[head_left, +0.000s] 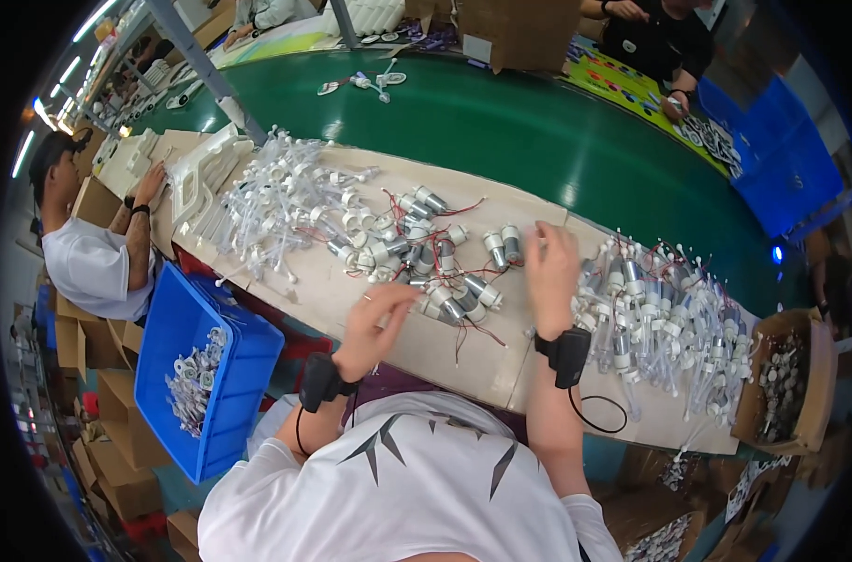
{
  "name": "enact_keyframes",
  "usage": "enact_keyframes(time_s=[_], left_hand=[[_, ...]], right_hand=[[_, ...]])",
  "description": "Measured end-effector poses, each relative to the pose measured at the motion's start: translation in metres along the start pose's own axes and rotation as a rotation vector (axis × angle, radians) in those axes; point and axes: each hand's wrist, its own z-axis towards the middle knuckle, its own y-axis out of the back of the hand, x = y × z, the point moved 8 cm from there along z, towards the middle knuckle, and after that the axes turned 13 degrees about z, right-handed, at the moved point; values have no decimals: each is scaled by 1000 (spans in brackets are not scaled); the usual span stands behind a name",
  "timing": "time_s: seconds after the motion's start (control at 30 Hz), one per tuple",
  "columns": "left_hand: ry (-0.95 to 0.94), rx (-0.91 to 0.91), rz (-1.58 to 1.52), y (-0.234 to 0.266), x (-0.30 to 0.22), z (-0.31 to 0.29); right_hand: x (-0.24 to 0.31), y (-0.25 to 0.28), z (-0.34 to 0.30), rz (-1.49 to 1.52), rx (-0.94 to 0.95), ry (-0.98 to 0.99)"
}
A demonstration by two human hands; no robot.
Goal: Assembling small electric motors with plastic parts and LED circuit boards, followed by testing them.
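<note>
A blue bin [178, 347] sits lower left, a brown box [800, 375] at right. The left hand [377, 318] curls loosely over little motors [449, 304] mid-frame; its hold is hidden. The right hand [550, 267] reaches flat, fingers open.

Two hands [379, 318] — one blue bin [168, 347]

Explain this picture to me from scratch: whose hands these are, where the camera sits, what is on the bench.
The camera is worn on a person's head and looks down, so its wide lens bends straight edges. The left hand and right hand are that person's own, each with a black wrist device. Both reach over a cardboard-covered bench strewn with small silver motors with red wires and clear plastic tubes. Whether either hand holds a part is unclear. A blue bin sits at the left. Other people work nearby.
</note>
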Motion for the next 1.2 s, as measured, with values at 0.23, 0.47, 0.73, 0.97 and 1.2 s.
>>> enact_keyframes(time_s=[0.23,0.47,0.73,0.97,1.2], left_hand=[[166,-242,458,76,56,-23],[455,-398,864,148,123,-68],[364,-421,749,137,129,-49],[286,-401,723,111,117,-2],[767,6,729,74,159,-2]], right_hand=[[-21,-50,-10,232,147,-219],[-42,-40,-10,317,20,-221],[-50,-31,-12,625,-144,-395],[-75,-35,-18,607,-183,-362],[-26,-5,-11,978,-362,-300]])
